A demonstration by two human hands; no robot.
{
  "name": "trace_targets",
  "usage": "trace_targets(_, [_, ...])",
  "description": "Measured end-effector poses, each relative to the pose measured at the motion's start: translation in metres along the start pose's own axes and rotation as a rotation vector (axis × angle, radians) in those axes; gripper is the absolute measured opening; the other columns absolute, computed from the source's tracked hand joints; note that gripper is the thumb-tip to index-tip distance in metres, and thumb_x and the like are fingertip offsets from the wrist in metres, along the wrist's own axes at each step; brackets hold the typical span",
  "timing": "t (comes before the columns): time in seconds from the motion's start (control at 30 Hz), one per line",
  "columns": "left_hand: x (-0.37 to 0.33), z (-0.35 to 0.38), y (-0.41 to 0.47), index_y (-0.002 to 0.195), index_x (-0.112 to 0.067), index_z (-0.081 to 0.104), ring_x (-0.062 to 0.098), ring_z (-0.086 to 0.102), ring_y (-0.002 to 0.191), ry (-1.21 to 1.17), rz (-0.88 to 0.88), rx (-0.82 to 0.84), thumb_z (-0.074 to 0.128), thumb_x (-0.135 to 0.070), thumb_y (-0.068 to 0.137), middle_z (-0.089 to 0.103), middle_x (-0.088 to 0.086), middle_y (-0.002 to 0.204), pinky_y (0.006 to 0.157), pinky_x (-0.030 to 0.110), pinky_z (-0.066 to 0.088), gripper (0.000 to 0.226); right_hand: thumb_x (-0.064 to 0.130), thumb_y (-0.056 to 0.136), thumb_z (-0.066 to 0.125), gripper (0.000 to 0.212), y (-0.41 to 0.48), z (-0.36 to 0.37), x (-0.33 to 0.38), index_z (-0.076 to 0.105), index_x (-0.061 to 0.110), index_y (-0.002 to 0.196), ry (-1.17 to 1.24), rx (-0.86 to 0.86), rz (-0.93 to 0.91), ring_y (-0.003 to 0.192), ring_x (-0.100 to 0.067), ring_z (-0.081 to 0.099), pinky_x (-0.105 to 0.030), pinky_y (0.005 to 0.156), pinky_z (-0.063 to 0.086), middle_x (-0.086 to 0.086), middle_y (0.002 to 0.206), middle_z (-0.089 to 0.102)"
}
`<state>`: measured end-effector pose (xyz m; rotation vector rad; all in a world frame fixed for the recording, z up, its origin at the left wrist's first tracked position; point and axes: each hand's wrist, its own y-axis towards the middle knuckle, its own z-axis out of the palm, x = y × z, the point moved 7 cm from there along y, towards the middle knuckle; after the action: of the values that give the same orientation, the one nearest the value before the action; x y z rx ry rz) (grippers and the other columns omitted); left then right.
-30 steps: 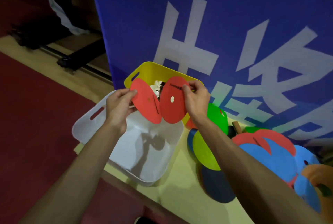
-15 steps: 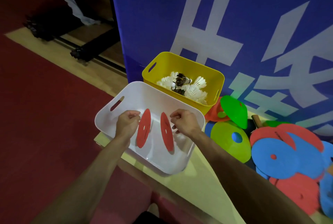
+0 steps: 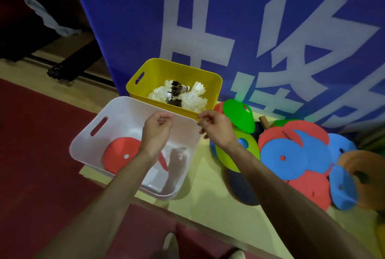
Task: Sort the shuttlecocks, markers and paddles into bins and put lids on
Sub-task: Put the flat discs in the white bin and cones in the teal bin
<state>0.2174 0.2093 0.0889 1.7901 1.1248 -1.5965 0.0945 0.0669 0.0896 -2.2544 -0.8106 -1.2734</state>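
Markers (image 3: 121, 154) out of hands (image 3: 156, 131) (image 3: 216, 129), now in white bin (image 3: 118, 113).

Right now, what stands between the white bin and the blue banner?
The yellow bin, holding shuttlecocks, stands there; the head view shows it.

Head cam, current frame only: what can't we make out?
All head view:
- Second red marker in the white bin: mostly hidden by the left forearm.
- Paddle handle: blade buried under the marker pile.
- Dark paddle: blurred, partly behind the right forearm.
- Orange marker: blurred.
- Shuttlecocks in the yellow bin: too tangled to count.
- Lids: none in view.
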Motion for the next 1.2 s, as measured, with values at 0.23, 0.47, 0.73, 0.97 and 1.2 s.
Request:
trace_targets(0.23, [-0.027,0.123,-0.032,0.082,-0.028,0.062,0.015,0.061,0.084,0.008,0.081,0.226,0.056,-0.007,0.090,0.064,-0.006,0.083,0.076,0.026,0.046,0.023,0.006,0.087,0.054,0.018,-0.023,-0.111,-0.056,0.065,0.021,0.089,0.038,-0.223,0.044,0.053,-0.011,0.063,-0.024,0.052,0.052,0.008,0.072,0.061])
trace_targets(0.47, [-0.007,0.243,-0.070,0.083,-0.027,0.062,0.017,0.060,0.083,0.140,0.019,0.422,0.055,-0.005,0.086,0.063,0.001,0.086,0.073,0.029,0.045,0.023,0.001,0.085,0.052,0.019,-0.061,-0.201,-0.166,0.065,0.013,0.091,0.076,-0.318,0.250,0.049,-0.006,0.060,-0.025,0.045,0.051,-0.006,0.074,0.064])
trace_targets(0.73, [0.043,0.354,-0.108,0.082,-0.026,0.061,0.020,0.062,0.080,0.283,-0.126,0.588,0.054,-0.002,0.084,0.061,0.002,0.085,0.068,0.025,0.045,0.025,0.011,0.081,0.053,0.019,-0.105,-0.271,-0.284,0.065,0.023,0.090,0.015,-0.339,0.475,0.076,-0.028,0.069,-0.046,0.073,0.057,-0.006,0.078,0.067])
trace_targets(0.97, [0.098,0.392,-0.114,0.093,-0.017,0.059,0.022,0.057,0.091,0.385,-0.312,0.525,0.056,-0.004,0.085,0.061,0.009,0.101,0.073,0.028,0.043,0.015,0.011,0.085,0.053,0.028,-0.127,-0.293,-0.340,0.065,0.010,0.110,-0.058,-0.289,0.609,0.098,-0.032,0.066,-0.033,0.085,0.047,-0.016,0.100,0.071])
trace_targets(1.2, [0.120,0.378,-0.103,0.131,-0.002,0.044,0.026,0.050,0.118,0.425,-0.438,0.433,0.059,-0.014,0.085,0.049,0.003,0.124,0.091,0.032,0.040,0.051,0.007,0.077,0.058,0.024,-0.117,-0.287,-0.350,0.059,0.004,0.101,-0.119,-0.286,0.585,0.103,-0.033,0.055,-0.037,0.090,0.040,-0.018,0.106,0.060])
